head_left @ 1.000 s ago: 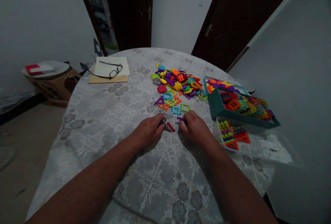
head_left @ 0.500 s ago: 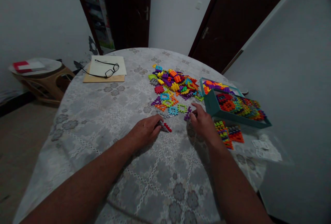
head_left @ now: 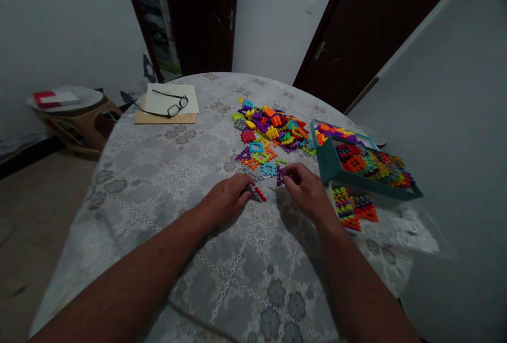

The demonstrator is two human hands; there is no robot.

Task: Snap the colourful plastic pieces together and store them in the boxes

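My left hand [head_left: 227, 199] rests on the lace tablecloth [head_left: 166, 184], its fingers pinching a small grey and red plastic piece [head_left: 258, 194]. My right hand [head_left: 306, 190] hovers just to the right of it, holding a purple interlocking piece [head_left: 280, 175] between thumb and fingers. Right behind both hands lies a heap of colourful plastic pieces [head_left: 271, 134].
A teal box [head_left: 330, 166] full of coloured pieces stands at the right, with a clear bag of more pieces [head_left: 354, 205] in front of it. Glasses [head_left: 171, 108] lie on papers at the table's far left. A wooden stool [head_left: 77, 121] stands on the floor beyond.
My right hand went out to the right toward the teal box, picked up a purple piece, and has come back toward my left hand. The left hand stayed put.
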